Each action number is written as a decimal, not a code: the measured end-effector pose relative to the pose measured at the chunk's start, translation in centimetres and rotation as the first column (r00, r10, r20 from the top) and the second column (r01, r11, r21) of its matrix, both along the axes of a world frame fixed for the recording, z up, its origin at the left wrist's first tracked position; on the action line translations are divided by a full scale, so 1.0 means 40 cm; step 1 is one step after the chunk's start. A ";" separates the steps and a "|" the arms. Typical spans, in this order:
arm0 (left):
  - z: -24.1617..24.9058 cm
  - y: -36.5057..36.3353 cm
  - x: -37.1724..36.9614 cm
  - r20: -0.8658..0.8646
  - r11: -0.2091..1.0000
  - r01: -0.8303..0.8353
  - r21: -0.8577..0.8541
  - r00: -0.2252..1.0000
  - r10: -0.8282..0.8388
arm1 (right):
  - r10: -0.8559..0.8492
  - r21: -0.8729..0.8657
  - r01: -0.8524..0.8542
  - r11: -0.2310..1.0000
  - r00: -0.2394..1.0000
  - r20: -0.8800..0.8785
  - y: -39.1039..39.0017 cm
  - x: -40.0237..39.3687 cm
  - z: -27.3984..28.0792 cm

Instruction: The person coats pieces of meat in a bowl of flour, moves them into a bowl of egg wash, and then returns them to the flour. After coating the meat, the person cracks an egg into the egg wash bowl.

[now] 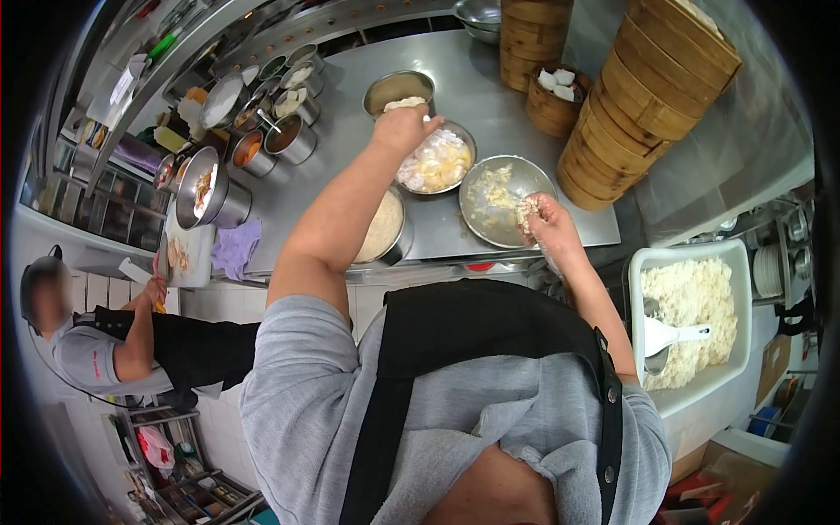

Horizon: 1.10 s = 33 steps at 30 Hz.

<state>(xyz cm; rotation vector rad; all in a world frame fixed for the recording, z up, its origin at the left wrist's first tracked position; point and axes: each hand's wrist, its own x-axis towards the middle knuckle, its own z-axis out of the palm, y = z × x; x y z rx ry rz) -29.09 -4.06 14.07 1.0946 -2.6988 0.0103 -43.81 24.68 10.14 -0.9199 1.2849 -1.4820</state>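
Note:
My left hand (pixel 407 129) is over the metal pot (pixel 376 87) at the back, fingers curled; a pale lump (pixel 404 103) shows just beyond them. Directly below it lies a metal bowl (pixel 473 144) with a white and yellow wet-looking mixture (pixel 436 162). My right hand (pixel 553 226) is closed around pale, crumbly food (pixel 527 213) at the right rim of a wide metal bowl (pixel 506 236). Yellowish bits (pixel 494 188) cling inside that bowl. A round container (pixel 394 254) of pale crumbs (pixel 381 229) stands near the front edge, partly behind my left arm.
Stacked bamboo steamers (pixel 630 96) rise at right, beside a small steamer (pixel 551 109) holding white pieces. A white tub (pixel 691 254) of pale food with a white scoop (pixel 674 334) is at far right. Pots of ingredients (pixel 290 140) stand left. Another person (pixel 131 350) is at far left.

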 end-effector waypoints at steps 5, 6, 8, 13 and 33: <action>0.004 0.003 0.008 0.000 1.000 0.000 -0.019 1.000 0.000 | -0.001 -0.013 0.002 1.000 1.000 0.026 -0.001 0.003 0.002; 0.011 0.007 0.010 0.007 1.000 -0.002 -0.024 1.000 0.003 | -0.006 -0.017 0.006 1.000 0.999 0.036 -0.001 0.004 0.002; 0.013 0.006 0.013 0.008 0.999 0.000 -0.039 1.000 0.001 | 0.005 0.014 -0.005 1.000 1.000 -0.002 -0.001 0.004 0.007; 0.016 -0.006 0.020 -0.060 0.999 0.016 -0.051 0.998 -0.019 | -0.014 0.033 0.014 0.999 1.000 0.002 -0.001 0.011 0.013; 0.103 -0.054 0.054 -0.328 -0.162 0.667 0.727 0.545 0.771 | -0.036 0.073 0.039 0.997 0.999 -0.040 -0.066 0.039 0.032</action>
